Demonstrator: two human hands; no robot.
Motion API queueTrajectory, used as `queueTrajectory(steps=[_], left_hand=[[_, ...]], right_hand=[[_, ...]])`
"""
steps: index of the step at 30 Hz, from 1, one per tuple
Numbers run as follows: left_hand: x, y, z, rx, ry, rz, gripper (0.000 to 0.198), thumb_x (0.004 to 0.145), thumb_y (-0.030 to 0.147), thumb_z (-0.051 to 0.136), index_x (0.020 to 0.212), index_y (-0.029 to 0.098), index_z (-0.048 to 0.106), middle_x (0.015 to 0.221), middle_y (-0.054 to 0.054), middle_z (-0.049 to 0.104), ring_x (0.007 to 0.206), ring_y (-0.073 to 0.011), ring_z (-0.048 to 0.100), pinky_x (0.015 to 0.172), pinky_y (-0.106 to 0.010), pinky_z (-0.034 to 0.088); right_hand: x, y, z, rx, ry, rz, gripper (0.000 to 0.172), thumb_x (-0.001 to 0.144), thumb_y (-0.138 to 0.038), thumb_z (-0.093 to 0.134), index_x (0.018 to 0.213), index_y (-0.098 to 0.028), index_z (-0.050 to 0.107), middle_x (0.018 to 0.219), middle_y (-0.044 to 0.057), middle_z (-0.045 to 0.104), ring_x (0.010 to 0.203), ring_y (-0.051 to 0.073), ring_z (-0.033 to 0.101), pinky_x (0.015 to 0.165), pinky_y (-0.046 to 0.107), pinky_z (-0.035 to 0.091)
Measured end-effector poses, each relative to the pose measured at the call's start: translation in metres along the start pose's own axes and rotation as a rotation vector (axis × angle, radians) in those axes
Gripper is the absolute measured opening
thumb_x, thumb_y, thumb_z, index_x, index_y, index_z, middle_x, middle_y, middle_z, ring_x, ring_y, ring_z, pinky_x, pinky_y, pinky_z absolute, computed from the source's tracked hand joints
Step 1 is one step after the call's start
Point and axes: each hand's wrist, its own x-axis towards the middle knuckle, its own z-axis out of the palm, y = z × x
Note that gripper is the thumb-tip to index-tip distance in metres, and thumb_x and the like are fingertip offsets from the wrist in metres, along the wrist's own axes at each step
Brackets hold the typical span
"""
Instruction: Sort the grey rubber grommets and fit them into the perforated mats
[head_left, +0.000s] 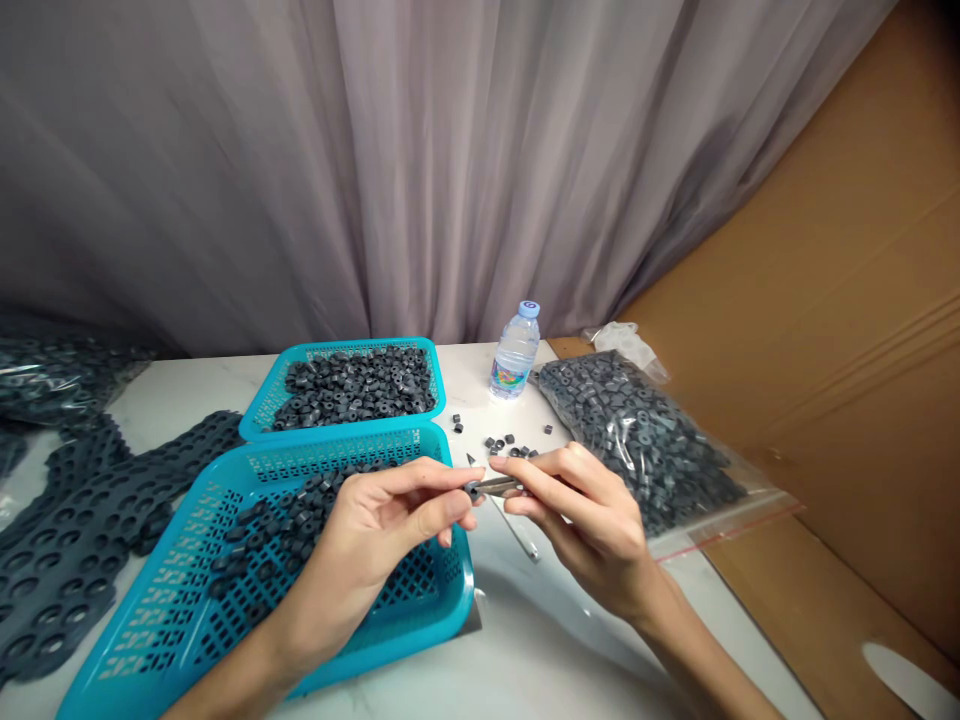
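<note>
My left hand (390,520) hovers over the right rim of the near blue basket (187,610), its thumb and forefinger pinched on a small dark grey ring (472,489). My right hand (577,510) is closed on a thin metal tool (499,485) whose tip meets that ring. Both hands meet above the white tabletop (525,650). A few loose grey rings (504,444) lie just beyond my fingers. A second metal blade-like piece (517,530) lies on the table under my hands.
The far blue basket (262,410) is heaped with grey rings. A clear bag of rings (645,450) lies at right, a small water bottle (516,352) behind. Perforated dark rubber sheets (60,540) cover the left. Cardboard (825,350) borders the right, a curtain behind.
</note>
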Motion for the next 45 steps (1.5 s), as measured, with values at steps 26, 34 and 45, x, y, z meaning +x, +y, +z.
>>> queueTrajectory(steps=[26, 34, 45], left_hand=[[-0.002, 0.000, 0.021, -0.515, 0.071, -0.263, 0.030, 0.076, 0.030, 0.093, 0.102, 0.019, 0.085, 0.086, -0.002, 0.069, 0.069, -0.0053, 0.044, 0.065, -0.009, 0.043], [-0.005, -0.001, 0.022, -0.531, 0.061, -0.272, 0.031, 0.077, 0.031, 0.092, 0.104, 0.017, 0.084, 0.083, -0.002, 0.064, 0.065, -0.0046, 0.037, 0.061, -0.009, 0.040], [-0.006, -0.001, 0.022, -0.564, 0.038, -0.282, 0.026, 0.077, 0.031, 0.092, 0.100, 0.020, 0.085, 0.073, 0.000, 0.054, 0.060, -0.0032, 0.034, 0.056, -0.008, 0.035]], right_hand=[[-0.003, -0.006, 0.000, -0.034, 0.044, -0.041, 0.042, 0.097, -0.007, 0.067, 0.139, -0.011, 0.062, 0.094, 0.009, 0.068, 0.079, 0.016, 0.057, 0.069, 0.031, 0.044], [-0.004, -0.008, -0.001, -0.059, 0.056, -0.052, 0.043, 0.098, -0.006, 0.067, 0.141, -0.012, 0.062, 0.093, 0.008, 0.069, 0.078, 0.016, 0.057, 0.068, 0.030, 0.043], [-0.004, -0.007, -0.003, -0.080, 0.065, -0.065, 0.040, 0.100, -0.011, 0.066, 0.140, -0.013, 0.063, 0.093, 0.008, 0.071, 0.078, 0.016, 0.059, 0.067, 0.031, 0.044]])
